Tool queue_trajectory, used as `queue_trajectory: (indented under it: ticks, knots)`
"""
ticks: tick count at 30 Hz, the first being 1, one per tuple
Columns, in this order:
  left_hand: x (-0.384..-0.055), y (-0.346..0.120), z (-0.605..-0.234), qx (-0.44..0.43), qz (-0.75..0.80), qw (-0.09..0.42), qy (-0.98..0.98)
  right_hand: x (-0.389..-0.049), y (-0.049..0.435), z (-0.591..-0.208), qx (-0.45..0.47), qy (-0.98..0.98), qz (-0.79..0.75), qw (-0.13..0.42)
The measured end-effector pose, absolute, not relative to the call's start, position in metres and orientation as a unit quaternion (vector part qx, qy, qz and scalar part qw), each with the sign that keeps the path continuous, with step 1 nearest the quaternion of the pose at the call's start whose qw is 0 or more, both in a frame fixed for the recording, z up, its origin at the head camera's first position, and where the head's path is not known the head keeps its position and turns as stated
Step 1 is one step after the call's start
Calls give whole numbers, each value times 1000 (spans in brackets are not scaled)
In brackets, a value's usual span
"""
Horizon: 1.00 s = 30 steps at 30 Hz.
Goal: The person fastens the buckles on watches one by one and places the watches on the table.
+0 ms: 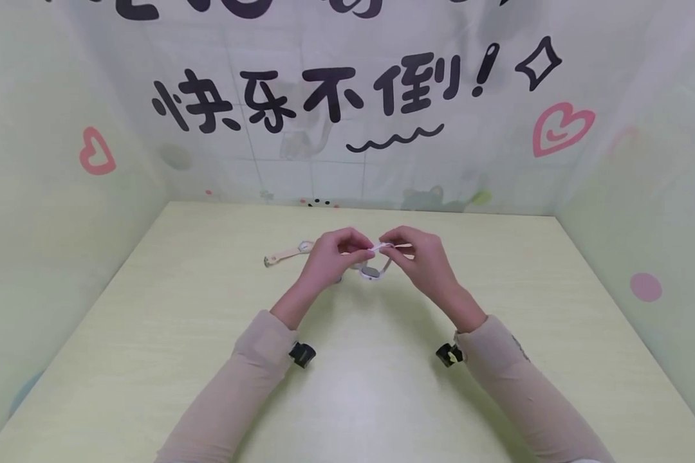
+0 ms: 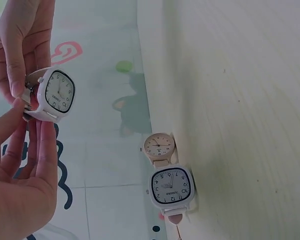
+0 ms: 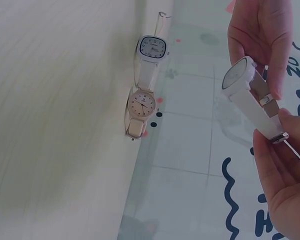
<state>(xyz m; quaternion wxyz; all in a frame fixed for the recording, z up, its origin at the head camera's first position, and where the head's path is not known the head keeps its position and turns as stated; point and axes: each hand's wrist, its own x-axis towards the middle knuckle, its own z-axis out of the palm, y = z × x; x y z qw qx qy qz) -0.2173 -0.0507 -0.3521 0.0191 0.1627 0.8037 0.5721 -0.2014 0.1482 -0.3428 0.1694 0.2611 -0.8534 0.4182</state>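
Pinching a white watch (image 1: 372,271) strap, both hands' fingers (image 1: 363,245) work below wall lettering (image 1: 301,96) "快乐不倒!".

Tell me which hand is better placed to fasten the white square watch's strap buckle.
Probably the right hand: its fingers pinch the strap's metal buckle end, while the left hand steadies the white square watch near its case. Two other watches lie untouched on the pale green table.
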Motion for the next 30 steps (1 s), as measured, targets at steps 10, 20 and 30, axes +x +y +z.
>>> queue_trajectory:
  ticks: [10,20,30]
  knots:
    - [-223,-52,-347,84,651,82,750,-200,157,-348,288,-813,472,181]
    - [-230,-50,-345,17,718,150,680,-201,162,-352,321,-810,469,145]
    - [-230,-50,-344,7,732,196,653,-205,166,-351,272,-823,481,132]
